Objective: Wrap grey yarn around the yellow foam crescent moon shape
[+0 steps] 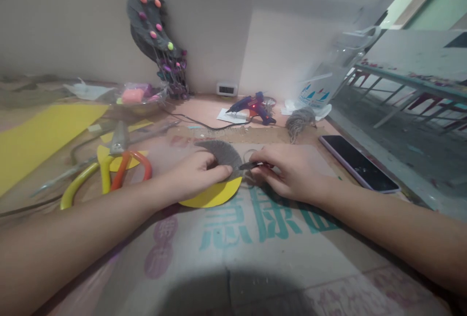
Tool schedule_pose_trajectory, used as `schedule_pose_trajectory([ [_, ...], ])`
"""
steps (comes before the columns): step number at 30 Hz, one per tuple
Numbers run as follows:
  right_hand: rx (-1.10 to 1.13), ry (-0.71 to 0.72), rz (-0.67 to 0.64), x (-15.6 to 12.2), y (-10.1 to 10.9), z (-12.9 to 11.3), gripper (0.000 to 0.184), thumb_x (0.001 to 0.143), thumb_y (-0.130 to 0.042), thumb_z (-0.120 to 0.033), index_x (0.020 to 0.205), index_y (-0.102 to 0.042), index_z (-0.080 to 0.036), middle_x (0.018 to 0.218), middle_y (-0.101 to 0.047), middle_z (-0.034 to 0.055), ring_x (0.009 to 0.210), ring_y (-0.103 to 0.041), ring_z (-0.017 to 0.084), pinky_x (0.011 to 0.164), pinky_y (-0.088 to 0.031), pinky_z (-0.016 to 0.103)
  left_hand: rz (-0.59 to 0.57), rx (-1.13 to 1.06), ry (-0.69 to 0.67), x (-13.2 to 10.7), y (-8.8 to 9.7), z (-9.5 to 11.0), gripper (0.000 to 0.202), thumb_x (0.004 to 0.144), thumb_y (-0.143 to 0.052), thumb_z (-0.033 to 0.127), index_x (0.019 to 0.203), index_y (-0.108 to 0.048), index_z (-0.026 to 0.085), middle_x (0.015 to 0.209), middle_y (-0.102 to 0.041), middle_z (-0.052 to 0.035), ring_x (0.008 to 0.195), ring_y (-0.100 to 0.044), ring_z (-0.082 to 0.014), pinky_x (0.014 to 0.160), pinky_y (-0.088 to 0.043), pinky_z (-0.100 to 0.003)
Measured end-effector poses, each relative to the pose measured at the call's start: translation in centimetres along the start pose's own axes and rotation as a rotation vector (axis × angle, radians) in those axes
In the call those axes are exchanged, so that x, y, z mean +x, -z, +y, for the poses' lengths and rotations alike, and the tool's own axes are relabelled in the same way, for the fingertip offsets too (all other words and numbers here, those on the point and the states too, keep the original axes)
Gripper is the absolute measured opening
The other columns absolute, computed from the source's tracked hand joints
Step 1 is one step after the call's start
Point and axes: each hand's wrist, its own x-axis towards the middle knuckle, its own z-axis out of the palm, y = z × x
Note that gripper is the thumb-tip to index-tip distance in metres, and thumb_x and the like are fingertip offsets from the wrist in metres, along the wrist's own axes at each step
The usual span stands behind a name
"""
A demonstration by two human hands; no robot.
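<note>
A yellow card piece (pixel 211 196), rounded at its lower edge, lies on the cardboard with its upper part covered in grey yarn (pixel 222 153). My left hand (pixel 199 172) is closed on its left side, thumb pressed on the grey covering. At the right tip of the piece, my right hand (pixel 279 172) pinches a dark grey strand that looks like yarn (pixel 250 165). A thin loop of it shows above the fingers, blurred. My left palm and fingers hide the piece's left end.
Scissors with yellow and red handles (pixel 120 165) lie left, near a yellow sheet (pixel 44 136). Behind are a blue glue gun (pixel 251 107), a grey yarn ball (pixel 301 122) and a plastic jug (pixel 324 78). A phone (pixel 357 163) lies right. A decorated grey crescent (pixel 151 29) leans on the wall.
</note>
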Motion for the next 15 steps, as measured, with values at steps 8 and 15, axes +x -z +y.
schedule_pose_trajectory([
  [8,-0.031,-0.015,-0.003,0.03,-0.07,-0.10,0.021,0.092,-0.049,-0.030,0.099,-0.063,-0.016,0.084,-0.069,0.0054,0.073,-0.060,0.016,0.061,-0.038,0.025,0.007,0.010,0.000,-0.04,-0.11,0.05,0.031,0.083,-0.051,0.044,0.080,-0.065,0.017,0.080,-0.066,-0.0014,0.071,-0.058,-0.0182,0.058,-0.043,-0.024],
  [15,0.000,-0.001,-0.020,0.02,0.06,-0.01,0.019,0.092,-0.049,-0.028,0.099,-0.063,-0.016,0.085,-0.069,0.0056,0.074,-0.060,0.016,0.060,-0.038,0.024,0.000,0.053,-0.014,-0.10,0.08,0.64,0.028,0.083,-0.051,0.041,0.071,-0.060,0.017,0.070,-0.059,0.0019,0.061,-0.050,-0.0136,0.052,-0.037,-0.022],
])
